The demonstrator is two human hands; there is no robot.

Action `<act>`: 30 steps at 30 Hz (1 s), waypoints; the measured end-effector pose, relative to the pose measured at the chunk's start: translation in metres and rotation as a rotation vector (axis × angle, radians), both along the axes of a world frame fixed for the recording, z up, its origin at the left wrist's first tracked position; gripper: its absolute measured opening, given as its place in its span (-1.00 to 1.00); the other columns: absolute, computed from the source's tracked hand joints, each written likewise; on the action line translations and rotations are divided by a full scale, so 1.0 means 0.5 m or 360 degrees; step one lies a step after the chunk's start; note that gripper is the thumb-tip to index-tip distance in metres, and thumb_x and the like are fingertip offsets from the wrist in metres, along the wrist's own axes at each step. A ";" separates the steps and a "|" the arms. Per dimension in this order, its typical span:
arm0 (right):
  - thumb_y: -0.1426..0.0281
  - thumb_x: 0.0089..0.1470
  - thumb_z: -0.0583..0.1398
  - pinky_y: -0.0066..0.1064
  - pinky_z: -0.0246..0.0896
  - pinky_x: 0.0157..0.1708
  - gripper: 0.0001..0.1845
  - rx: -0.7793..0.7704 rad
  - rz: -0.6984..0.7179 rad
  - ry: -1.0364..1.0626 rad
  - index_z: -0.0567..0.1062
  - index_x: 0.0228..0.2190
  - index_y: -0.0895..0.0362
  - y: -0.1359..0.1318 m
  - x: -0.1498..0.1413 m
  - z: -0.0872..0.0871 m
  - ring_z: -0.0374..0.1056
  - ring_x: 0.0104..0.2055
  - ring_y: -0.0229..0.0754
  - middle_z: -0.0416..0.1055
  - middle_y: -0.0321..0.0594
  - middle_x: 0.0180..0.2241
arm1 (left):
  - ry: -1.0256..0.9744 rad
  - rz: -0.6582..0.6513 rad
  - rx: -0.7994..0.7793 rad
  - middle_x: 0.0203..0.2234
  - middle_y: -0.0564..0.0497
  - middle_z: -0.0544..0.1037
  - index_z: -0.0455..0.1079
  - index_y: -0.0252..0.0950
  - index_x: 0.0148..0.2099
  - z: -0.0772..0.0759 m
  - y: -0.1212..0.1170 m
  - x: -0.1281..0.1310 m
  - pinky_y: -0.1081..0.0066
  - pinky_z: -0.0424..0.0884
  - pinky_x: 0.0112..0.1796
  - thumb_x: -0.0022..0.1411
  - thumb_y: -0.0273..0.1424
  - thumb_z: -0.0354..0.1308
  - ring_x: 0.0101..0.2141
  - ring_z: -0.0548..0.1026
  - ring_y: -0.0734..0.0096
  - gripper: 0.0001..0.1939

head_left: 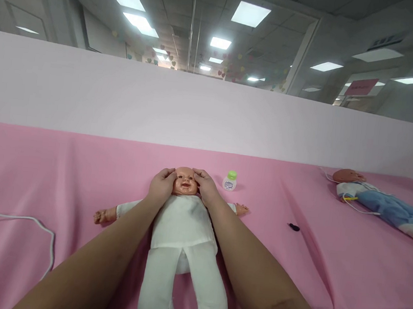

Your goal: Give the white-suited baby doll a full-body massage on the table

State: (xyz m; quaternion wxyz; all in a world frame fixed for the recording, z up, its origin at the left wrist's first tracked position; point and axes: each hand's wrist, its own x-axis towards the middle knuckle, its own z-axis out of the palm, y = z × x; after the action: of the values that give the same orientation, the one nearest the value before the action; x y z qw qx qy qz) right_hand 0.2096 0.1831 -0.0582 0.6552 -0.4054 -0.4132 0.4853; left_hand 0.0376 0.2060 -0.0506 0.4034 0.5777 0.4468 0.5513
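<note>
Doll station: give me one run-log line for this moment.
left hand: on doll head, left side | right hand: on head, right side | doll: supine on pink cloth | bottle: upright beside head

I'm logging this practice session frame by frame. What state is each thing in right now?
Baby doll: on its back on the pink cloth, arms spread, dressed in white.
Left hand: fingers on the doll's head, left side of the picture.
Right hand: fingers on the other side.
Bottle: upright, green cap on.
Second doll: lying down, in blue.
White cable: loose on the cloth.
</note>
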 end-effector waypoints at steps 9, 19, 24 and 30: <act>0.18 -0.30 0.55 -0.18 0.38 0.02 -0.39 0.0089 -0.0097 -0.0131 0.59 -0.16 0.06 0.009 -0.007 -0.005 0.48 -0.10 -0.08 0.56 -0.28 -0.19 | -0.0050 -0.0041 -0.0056 -0.09 -0.13 0.64 0.48 -0.28 0.00 0.003 -0.006 0.006 0.22 0.49 -0.06 0.02 -0.05 0.44 -0.11 0.62 0.10 -0.41; 0.12 -0.09 0.41 -0.12 0.33 0.13 -0.55 0.0090 -0.0129 -0.0095 0.65 -0.15 0.03 0.007 -0.001 -0.007 0.47 0.04 0.00 0.61 -0.20 -0.06 | -0.0109 -0.0020 -0.0016 -0.12 -0.06 0.66 0.53 -0.23 -0.06 -0.015 0.012 0.008 0.24 0.45 -0.01 0.21 -0.18 0.23 -0.07 0.59 0.14 -0.68; 0.19 -0.14 0.44 -0.13 0.35 0.10 -0.51 0.0109 -0.0057 -0.0065 0.62 -0.13 0.04 0.003 0.001 -0.009 0.48 -0.04 -0.04 0.61 -0.25 -0.14 | -0.0156 -0.0117 0.0010 -0.06 -0.09 0.63 0.49 -0.26 0.01 -0.020 0.009 0.004 0.24 0.46 0.01 0.16 -0.13 0.30 -0.03 0.58 0.14 -0.56; 0.13 -0.20 0.50 -0.18 0.37 0.03 -0.46 0.0121 -0.0162 -0.0307 0.59 -0.15 0.03 -0.002 -0.003 -0.003 0.47 -0.04 -0.03 0.57 -0.27 -0.15 | -0.0358 -0.0208 -0.0100 -0.16 -0.09 0.62 0.48 -0.25 -0.03 -0.010 -0.002 0.007 0.20 0.52 -0.07 -0.06 -0.12 0.50 -0.14 0.61 0.13 -0.42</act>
State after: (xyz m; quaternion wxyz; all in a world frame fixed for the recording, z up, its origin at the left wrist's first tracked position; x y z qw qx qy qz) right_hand 0.2082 0.1823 -0.0595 0.6512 -0.4456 -0.4715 0.3939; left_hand 0.0412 0.2051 -0.0556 0.5038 0.5272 0.3772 0.5710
